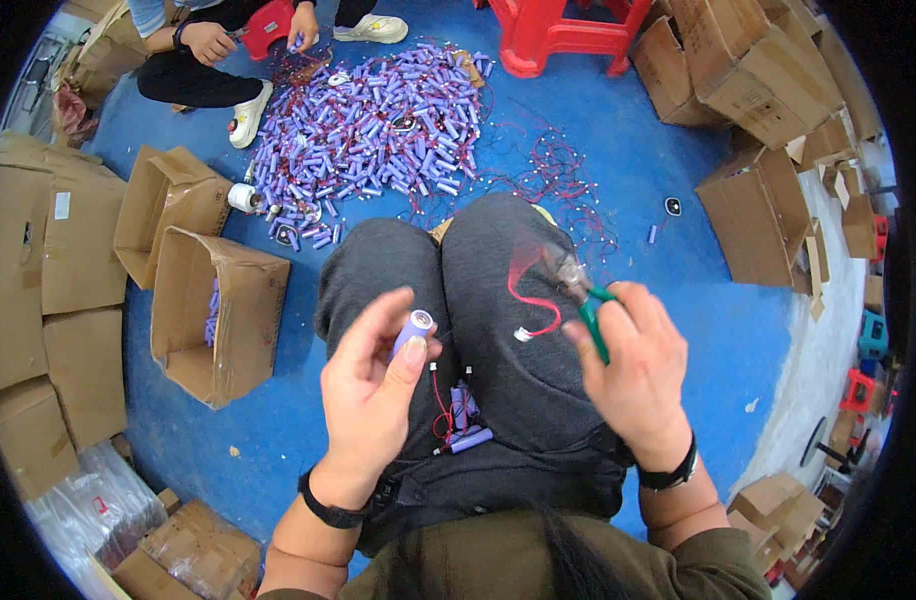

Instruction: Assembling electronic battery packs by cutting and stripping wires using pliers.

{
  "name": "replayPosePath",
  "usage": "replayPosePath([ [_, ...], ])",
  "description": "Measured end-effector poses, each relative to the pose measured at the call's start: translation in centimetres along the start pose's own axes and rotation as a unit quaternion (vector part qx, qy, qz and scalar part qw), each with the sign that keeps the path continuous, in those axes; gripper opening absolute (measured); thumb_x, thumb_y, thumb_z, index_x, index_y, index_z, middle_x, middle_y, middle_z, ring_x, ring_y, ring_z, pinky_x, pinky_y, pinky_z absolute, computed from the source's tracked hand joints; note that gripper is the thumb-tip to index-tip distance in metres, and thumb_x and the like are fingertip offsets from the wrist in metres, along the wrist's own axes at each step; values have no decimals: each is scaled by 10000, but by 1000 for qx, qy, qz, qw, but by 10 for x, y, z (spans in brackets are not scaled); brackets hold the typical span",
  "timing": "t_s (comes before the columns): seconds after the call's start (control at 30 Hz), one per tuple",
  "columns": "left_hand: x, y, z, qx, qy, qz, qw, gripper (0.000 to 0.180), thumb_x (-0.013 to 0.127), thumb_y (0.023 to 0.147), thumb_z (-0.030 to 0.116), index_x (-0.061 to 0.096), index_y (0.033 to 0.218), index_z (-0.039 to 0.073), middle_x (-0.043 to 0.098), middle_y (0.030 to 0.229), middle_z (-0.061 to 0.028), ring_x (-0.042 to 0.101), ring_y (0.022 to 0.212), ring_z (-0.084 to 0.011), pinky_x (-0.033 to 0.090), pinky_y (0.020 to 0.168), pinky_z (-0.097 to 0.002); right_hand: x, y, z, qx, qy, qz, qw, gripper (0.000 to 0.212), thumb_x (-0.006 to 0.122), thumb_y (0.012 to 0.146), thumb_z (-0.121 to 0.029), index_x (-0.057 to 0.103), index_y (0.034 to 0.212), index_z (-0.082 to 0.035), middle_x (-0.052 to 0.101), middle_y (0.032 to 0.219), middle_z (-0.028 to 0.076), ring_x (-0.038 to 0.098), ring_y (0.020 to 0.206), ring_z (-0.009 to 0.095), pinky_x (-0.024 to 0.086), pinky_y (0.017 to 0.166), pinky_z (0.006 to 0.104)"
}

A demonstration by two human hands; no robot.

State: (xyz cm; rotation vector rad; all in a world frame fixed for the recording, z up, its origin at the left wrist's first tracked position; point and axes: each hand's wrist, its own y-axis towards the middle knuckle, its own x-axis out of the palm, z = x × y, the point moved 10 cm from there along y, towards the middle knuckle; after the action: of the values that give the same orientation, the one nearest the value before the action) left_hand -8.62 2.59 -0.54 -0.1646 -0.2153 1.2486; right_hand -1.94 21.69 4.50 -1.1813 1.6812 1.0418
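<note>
Purple battery (412, 331) in left hand (371, 362), pliers (578, 284), wire (557, 317)

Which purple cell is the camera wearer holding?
The cell in the left hand, between thumb and fingers; the lap cells and floor pile lie outside its grip.

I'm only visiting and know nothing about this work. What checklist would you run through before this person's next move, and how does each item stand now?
1. Purple cell held: ok, between the left-hand fingers.
2. Green-handled pliers in hand: ok, in the right-hand fingers.
3. Red wire clear of the held cell: ok, it hangs by the pliers, apart from the cell.
4. Plier tips gripping that wire: cannot tell, motion blur.
5. Lap free of loose things: not ok, other purple cells with wires lie there.
6. Co-worker's hands out of the way: ok, beyond the held things, near the big pile.
</note>
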Motion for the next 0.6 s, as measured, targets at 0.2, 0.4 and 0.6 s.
replayPosePath([
  [0.2,9,8,-26,-122,-309,-31,943,377,621,816,57,480,1166,42,590,1006,-90,585,978,-223,475,866,-362,-8,0,11,-36,110,-98,988,249,718,660,-230,540,696,-60,535,975,127,518,867,305,407,742,394],
  [0.4,14,6,-28,-129,-339,-44,931,310,616,817,43,495,1102,70,611,997,-118,607,927,-226,491,821,-343,11,-9,-37,-138,193,-172,956,248,722,651,-260,562,703,-77,530,991,124,513,900,299,398,776,387],
  [0.6,17,4,-33,-156,-347,-51,924,316,628,809,28,494,1093,61,620,987,-133,626,854,-208,513,754,-309,16,-10,-42,-148,181,-175,956,239,722,646,-258,581,724,-81,532,1015,120,500,943,296,395,786,394],
])
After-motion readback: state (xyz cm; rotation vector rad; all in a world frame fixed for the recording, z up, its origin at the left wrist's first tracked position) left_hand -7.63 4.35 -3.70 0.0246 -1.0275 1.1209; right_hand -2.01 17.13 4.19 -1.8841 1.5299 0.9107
